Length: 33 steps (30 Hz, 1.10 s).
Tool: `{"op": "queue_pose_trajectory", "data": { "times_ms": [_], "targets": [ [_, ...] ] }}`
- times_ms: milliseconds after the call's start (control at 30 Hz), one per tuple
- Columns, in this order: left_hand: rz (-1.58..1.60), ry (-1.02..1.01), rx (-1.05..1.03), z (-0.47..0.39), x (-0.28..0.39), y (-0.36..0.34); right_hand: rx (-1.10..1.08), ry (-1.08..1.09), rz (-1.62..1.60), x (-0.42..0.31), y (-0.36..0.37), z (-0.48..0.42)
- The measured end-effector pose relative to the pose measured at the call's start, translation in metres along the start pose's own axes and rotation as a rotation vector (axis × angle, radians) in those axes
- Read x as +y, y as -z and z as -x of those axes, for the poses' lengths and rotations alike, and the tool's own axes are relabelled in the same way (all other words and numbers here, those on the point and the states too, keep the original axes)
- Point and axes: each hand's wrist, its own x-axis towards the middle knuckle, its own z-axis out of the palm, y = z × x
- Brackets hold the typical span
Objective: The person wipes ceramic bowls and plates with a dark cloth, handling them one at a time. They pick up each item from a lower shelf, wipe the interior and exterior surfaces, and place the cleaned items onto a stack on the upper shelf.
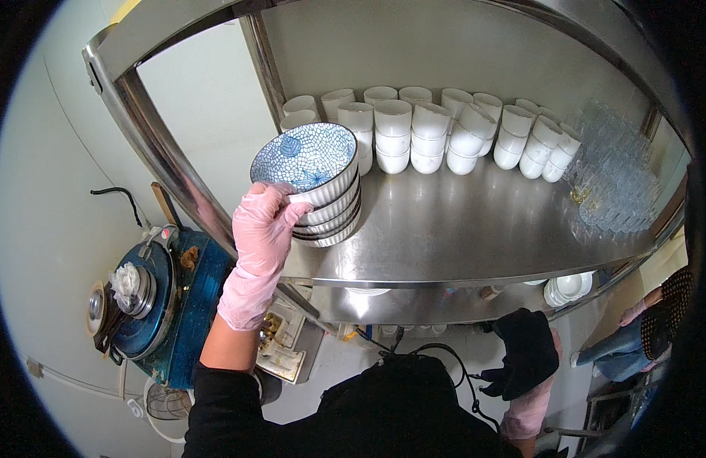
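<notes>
My left hand (267,223), in a thin pink glove, grips the near rim of the top bowl (307,160) in a stack. This bowl is white and ribbed outside, with a blue crackle-and-flower pattern inside and a dark rim. Below it, several matching bowls (330,229) are nested at the left end of a stainless steel shelf (444,229). At lower right, my gloved right hand (527,409) holds a black cloth (524,355), which hides most of the fingers.
White cups (393,137) stand stacked along the shelf's back, with clear glasses (616,172) at its right end. White dishes (567,288) sit on the lower shelf (410,306). A blue bin with a round lid (144,309) is at left. Another person (633,338) stands at far right.
</notes>
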Motion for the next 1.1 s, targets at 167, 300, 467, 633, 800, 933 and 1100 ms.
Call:
{"op": "queue_pose_trajectory", "data": {
  "times_ms": [167,300,467,633,800,933,1100],
  "targets": [
    [0.005,0.035,-0.027,0.001,0.001,0.002,0.069,-0.323,-0.575,-0.023,0.001,-0.006],
    [-0.007,0.063,-0.071,0.003,0.003,0.005,0.012,0.062,0.112,-0.027,0.0,-0.007],
    [0.149,-0.04,-0.048,0.003,0.006,0.011,0.03,-0.101,-0.127,-0.007,-0.001,0.0],
    [0.018,0.015,-0.02,0.009,0.023,0.025,0.072,-0.224,-0.355,-0.033,0.005,-0.007],
    [-0.019,0.039,-0.105,0.009,0.023,0.019,-0.06,-0.013,0.046,-0.044,0.005,-0.006],
    [-0.082,0.087,-0.126,0.009,0.03,0.02,-0.062,0.126,0.235,-0.039,0.006,-0.005],
    [-0.04,0.068,0.002,0.016,0.043,0.024,-0.014,-0.128,0.004,-0.02,0.004,0.004]
  ]
}}
